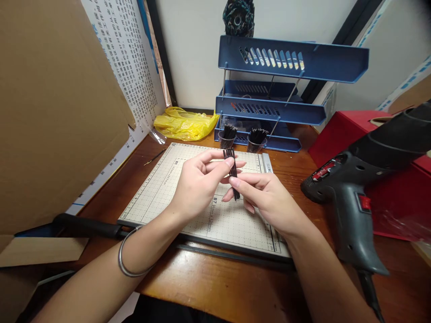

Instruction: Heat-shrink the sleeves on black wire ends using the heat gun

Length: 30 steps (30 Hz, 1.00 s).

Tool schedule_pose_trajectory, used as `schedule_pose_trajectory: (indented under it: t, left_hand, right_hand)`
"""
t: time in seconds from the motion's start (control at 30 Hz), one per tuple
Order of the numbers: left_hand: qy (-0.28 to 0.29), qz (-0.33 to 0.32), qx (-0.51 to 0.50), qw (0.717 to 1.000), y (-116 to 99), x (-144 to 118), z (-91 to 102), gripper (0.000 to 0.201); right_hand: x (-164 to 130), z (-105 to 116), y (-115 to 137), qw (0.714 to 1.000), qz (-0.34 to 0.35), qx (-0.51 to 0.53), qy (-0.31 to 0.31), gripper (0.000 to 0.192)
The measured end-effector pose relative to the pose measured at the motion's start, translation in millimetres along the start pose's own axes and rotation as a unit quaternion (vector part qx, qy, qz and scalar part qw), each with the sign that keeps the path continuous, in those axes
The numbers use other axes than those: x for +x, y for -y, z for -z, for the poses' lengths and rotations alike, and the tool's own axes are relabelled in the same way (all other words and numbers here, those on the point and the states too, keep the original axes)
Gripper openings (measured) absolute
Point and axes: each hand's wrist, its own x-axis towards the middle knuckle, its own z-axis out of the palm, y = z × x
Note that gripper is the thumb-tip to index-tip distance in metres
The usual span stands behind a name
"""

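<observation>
A small bundle of short black wires (235,169) is upright between my two hands, above the gridded board of a paper trimmer (168,197). My left hand (202,177) pinches its upper part between thumb and fingers. Lower down, the thumb and fingers of my right hand (264,193) close on the same bundle. Behind the hands, two clear plastic cups stand past the board's far edge: the left cup (226,142) and the right cup (256,147) each hold many black wires with pale tips. The trimmer's black handle (90,225) lies along the left front.
A heat gun (350,193) stands at the right in front of a red box (397,197). Blue stacked trays (269,112) rise at the back, beside a yellow plastic bag (185,123). Cardboard (50,112) walls off the left. A loose dark wire (155,157) lies left of the board.
</observation>
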Motion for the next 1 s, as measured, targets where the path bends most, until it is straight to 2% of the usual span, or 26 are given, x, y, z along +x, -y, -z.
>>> schedule_pose_trajectory:
  t: [0.37,0.6,0.77,1.0]
  left_hand:
    - [0.012,-0.001,0.023,1.000,-2.1,-0.8,0.8,0.028]
    - [0.012,-0.009,0.036,0.999,-1.1,-1.3,1.5,0.024]
    - [0.017,-0.011,-0.008,1.000,1.8,-0.9,3.3,0.025]
    - [0.033,0.018,-0.051,0.998,1.2,-1.0,4.8,0.029]
  right_hand:
    - [-0.5,1.7,-0.8,0.999,0.002,-0.018,0.045,0.038]
    - [0.1,0.8,-0.2,0.999,-0.004,0.001,0.039,0.034]
    - [-2.1,0.4,2.6,0.998,-0.032,0.021,0.051,0.034]
    - [-2.2,0.3,-0.8,0.997,-0.025,0.050,0.052,0.029]
